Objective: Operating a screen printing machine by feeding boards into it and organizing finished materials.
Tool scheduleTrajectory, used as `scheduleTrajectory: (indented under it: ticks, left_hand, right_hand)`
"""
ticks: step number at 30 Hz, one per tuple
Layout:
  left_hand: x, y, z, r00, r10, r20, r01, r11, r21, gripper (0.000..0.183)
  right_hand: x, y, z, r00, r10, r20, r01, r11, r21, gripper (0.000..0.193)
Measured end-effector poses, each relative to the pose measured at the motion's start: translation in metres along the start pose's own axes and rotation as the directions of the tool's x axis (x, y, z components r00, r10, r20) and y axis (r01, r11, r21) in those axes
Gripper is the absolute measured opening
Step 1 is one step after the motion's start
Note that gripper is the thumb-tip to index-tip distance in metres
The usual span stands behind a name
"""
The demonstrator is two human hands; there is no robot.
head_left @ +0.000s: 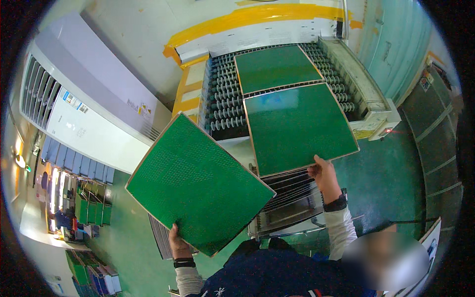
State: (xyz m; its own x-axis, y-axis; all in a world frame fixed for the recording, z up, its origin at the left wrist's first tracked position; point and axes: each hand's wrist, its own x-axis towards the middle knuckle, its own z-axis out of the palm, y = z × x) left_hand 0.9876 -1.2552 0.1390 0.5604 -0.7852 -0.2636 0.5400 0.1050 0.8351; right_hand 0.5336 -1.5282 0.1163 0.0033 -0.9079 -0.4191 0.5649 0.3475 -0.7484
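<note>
My left hand (pixel 178 242) is closed on the lower edge of a green circuit board panel (pixel 198 183), its thumb over the top face. This panel is tilted, with small repeated patterns and a thin copper-coloured rim. With my right hand (pixel 324 177) I pinch the near edge of a second, glossier green panel (pixel 302 128), which lies partly on the roller conveyor (pixel 225 99). Beyond it, a third green panel (pixel 277 68) rests flat on the rollers. The fingers of both hands are partly hidden under the panels.
A slotted rack (pixel 289 210) stands just below the conveyor's near end. On the left is a tall white air conditioner (pixel 99 94); on the right, the conveyor's metal side rail (pixel 354 74). Racks with green panels (pixel 91 205) stand far left. A dark ribbed panel (pixel 435 143) lines the right.
</note>
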Motion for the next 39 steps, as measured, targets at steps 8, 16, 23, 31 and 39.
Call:
scheduleTrajectory:
  ticks: [8,16,23,31,39]
  left_hand:
    - [0.007,-0.001,0.001,0.995,0.012,0.097,-0.011,1.000,-0.011,0.063]
    - [0.003,0.001,0.008,0.999,0.010,0.030,-0.009,1.000,-0.022,0.062]
    - [0.001,0.003,0.004,0.998,0.021,0.056,-0.019,0.999,-0.031,0.061]
    - [0.000,0.001,-0.005,0.999,0.025,0.042,-0.023,0.999,-0.043,0.061]
    - [-0.003,0.000,-0.007,0.997,0.033,0.069,-0.028,0.997,-0.069,0.059]
  right_hand:
    - [0.023,0.005,-0.003,1.000,0.021,0.002,-0.021,0.999,0.026,0.017]
    - [0.032,0.005,0.000,0.999,0.051,-0.015,-0.050,0.997,0.056,0.015]
    - [0.035,0.002,0.007,0.999,0.041,-0.008,-0.041,0.998,0.042,0.016]
    - [0.039,-0.002,0.015,0.998,0.043,-0.035,-0.041,0.998,0.046,0.017]
    - [0.048,-0.002,0.015,0.999,0.033,0.019,-0.034,0.999,0.042,0.020]
